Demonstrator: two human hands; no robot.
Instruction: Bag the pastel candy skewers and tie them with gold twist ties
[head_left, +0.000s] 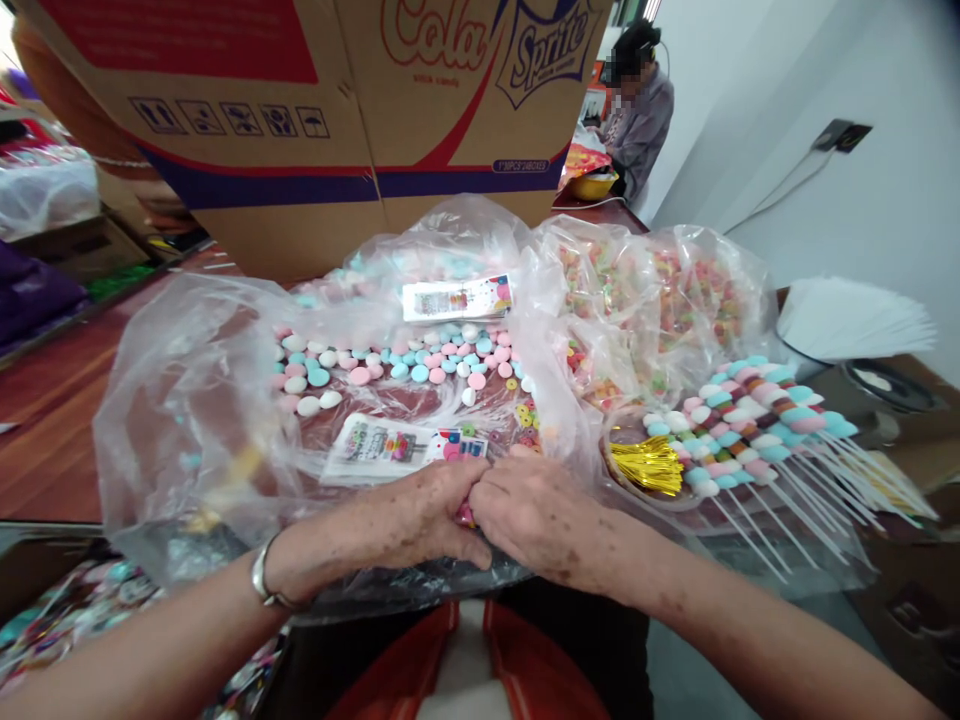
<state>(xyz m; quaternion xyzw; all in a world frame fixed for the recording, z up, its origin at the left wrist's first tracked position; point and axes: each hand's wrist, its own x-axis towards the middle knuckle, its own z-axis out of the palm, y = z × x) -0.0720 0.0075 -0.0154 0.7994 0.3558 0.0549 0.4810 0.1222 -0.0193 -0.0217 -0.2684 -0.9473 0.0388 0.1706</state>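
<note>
Small pinkish item (465, 514), mostly hidden, clasped between left hand (420, 508) and right hand (536, 510), both together over plastic sheeting (176, 400); left with thumb extended, right curled, knuckles up; forearms (720, 620) slanting inward. Just beyond: printed packets (379, 445), then pastel candies (420, 372).

Small pink item (466, 514): mostly hidden between left hand (420, 505) and right hand (536, 515); identity unclear. Carton (345, 110): top cut off by upper edge. Lower-left goods (75, 605): blurred, cropped at left edge.
</note>
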